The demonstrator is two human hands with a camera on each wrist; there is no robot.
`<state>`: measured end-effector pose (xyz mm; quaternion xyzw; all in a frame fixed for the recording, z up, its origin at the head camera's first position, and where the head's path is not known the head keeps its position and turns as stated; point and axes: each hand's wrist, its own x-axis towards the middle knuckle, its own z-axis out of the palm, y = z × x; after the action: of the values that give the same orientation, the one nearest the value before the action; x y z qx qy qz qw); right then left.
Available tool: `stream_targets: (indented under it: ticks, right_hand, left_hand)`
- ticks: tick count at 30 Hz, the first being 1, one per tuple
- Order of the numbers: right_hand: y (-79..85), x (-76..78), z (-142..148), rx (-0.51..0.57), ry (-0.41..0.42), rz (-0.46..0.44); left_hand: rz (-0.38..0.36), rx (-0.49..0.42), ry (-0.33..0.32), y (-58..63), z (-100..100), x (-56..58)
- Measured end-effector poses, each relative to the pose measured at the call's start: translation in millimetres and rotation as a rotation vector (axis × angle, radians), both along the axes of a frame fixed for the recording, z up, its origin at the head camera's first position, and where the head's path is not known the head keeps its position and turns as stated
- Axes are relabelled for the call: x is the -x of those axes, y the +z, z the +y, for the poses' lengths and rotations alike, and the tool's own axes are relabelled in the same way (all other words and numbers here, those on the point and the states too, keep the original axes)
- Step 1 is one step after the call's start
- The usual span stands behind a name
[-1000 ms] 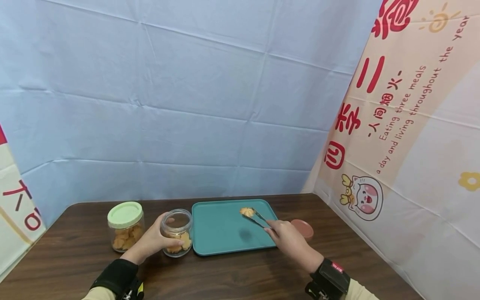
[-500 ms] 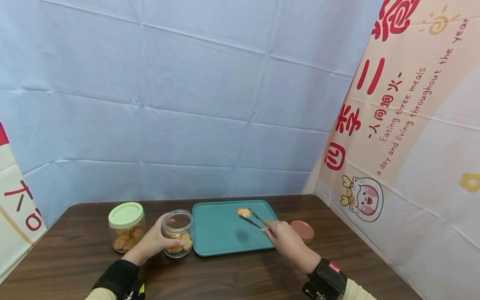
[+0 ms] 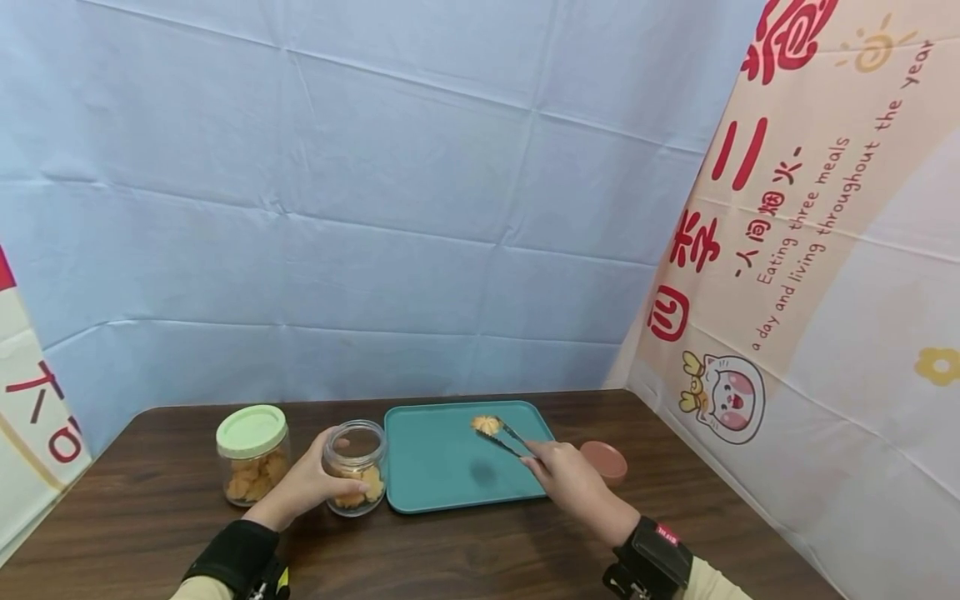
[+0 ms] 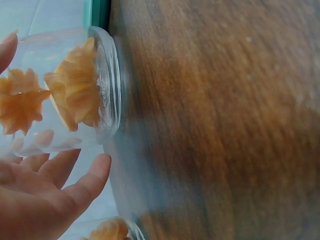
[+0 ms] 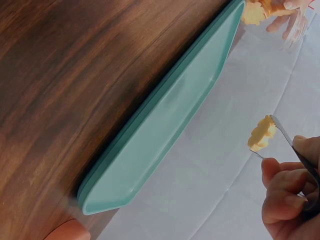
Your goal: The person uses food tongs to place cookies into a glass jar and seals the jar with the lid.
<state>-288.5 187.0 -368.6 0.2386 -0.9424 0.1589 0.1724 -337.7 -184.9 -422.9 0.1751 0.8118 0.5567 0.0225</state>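
My left hand grips an uncovered glass jar from its left side, thumb across the front. Several flower-shaped cookies lie inside the jar, which stands upright on the table. In my right hand I hold dark tongs, their tips closed on a single cookie. That cookie hangs above the teal tray, apart from it, with a shadow on the tray's surface below. Thumb and fingers curl round the tongs in the right wrist view.
Left of my left hand stands a second cookie jar with a light green lid. A reddish-brown round lid lies right of the tray, beyond my right hand. Cloth hangs behind the wooden table and along both sides.
My right hand has shifted slightly left with the tongs and cookie over the tray, then almost stopped. The left hand stays on the jar.
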Motion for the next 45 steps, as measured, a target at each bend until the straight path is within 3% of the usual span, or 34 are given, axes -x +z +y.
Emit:
stream_targets:
  ticks: [11, 17, 21, 29, 45]
  right_hand:
    - [5.6, -1.5, -2.6, 0.019, 0.001, 0.008]
    - [6.8, -0.8, -5.4, 0.015, 0.055, 0.067]
    - [7.7, 1.7, -8.9, 0.012, 0.048, 0.087]
    - [12.5, -0.1, -17.7, 0.006, 0.018, 0.053]
    - [8.8, -0.6, -23.5, 0.019, 0.034, 0.042]
  left_hand:
    - [-0.003, 0.001, 0.008, -0.7, -0.4, 1.0]
    - [-0.014, -0.022, 0.017, -2.3, -0.5, 0.5]
    - [-0.014, -0.028, 0.021, -2.0, -0.9, -1.0]
    - [-0.009, -0.029, 0.021, -1.0, -0.9, -0.7]
    - [-0.005, -0.004, 0.022, -4.8, -0.1, 4.7]
